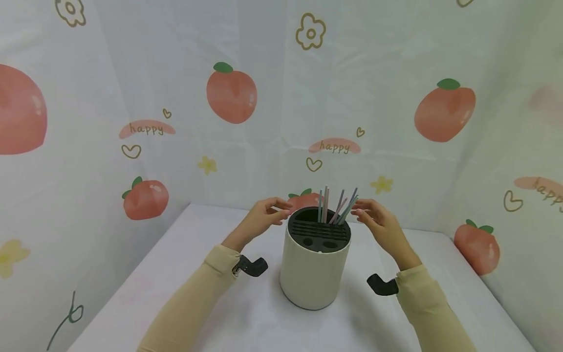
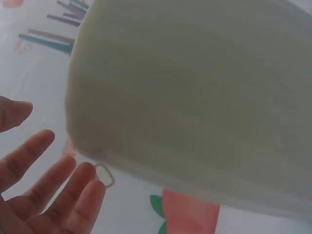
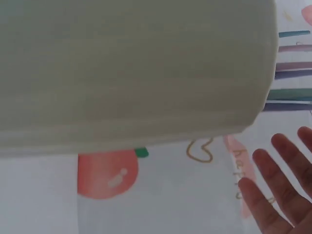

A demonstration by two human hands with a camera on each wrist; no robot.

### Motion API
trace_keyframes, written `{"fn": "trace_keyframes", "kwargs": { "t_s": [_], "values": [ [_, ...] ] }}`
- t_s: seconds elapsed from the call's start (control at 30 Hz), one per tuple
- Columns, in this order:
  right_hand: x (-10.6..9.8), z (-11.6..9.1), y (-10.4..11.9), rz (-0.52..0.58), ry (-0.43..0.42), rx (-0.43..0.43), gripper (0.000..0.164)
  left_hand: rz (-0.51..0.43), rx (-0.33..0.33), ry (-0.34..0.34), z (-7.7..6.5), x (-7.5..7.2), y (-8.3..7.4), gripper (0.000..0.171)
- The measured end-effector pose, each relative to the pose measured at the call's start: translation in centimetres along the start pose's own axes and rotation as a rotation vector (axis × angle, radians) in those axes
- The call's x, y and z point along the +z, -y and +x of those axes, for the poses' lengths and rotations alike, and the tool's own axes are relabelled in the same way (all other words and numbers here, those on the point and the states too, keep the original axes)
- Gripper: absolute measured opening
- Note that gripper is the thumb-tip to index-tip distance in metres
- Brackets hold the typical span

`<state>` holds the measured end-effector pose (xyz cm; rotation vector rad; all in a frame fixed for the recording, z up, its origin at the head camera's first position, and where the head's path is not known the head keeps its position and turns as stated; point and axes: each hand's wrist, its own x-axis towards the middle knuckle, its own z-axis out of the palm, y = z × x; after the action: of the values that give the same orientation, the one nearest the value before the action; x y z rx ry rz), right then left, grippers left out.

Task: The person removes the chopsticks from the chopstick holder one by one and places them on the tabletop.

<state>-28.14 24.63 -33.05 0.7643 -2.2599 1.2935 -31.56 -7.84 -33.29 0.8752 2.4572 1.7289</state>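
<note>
A cream cylindrical utensil holder (image 1: 313, 278) with a black slotted top (image 1: 321, 236) stands upright on the white table. Several thin straws (image 1: 338, 208) in pink, blue and purple lean out of its rear compartment. My left hand (image 1: 267, 215) is at the left of the holder's rim, fingers loosely extended. In the left wrist view its fingers (image 2: 41, 195) spread beside the holder's wall with a gap between. On the other side, my right hand (image 1: 379, 225) hovers close to the straw tips, fingers relaxed. The right wrist view shows those fingers (image 3: 280, 190) apart from the holder, holding nothing.
The white tabletop (image 1: 246, 313) extends around the holder. Behind and at both sides hangs a white curtain (image 1: 272, 98) printed with peaches, flowers, hearts and the word "happy". Black wrist mounts (image 1: 252, 267) stick out from both cream sleeves.
</note>
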Motion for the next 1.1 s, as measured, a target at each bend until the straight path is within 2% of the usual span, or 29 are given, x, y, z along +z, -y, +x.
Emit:
{"fn": "trace_keyframes", "kwargs": {
  "t_s": [0.13, 0.27, 0.5, 1.1],
  "values": [
    [0.6, 0.8, 0.0, 0.273, 0.027, -0.046, 0.025, -0.056, -0.054, 0.001, 0.1, 1.0, 0.0, 0.03],
    [1.1, 1.0, -0.2, 0.392, 0.042, -0.061, 0.025, -0.09, -0.114, -0.017, 0.0, 1.7, 0.4, 0.03],
    [1.4, 0.9, -0.5, 0.439, 0.041, -0.043, 0.023, -0.113, -0.136, -0.03, -0.3, 2.1, 1.0, 0.03],
    [1.6, 1.0, -0.9, 0.436, 0.026, -0.033, 0.02, -0.133, -0.167, -0.05, -0.2, 2.3, 1.2, 0.033]
  ]
}}
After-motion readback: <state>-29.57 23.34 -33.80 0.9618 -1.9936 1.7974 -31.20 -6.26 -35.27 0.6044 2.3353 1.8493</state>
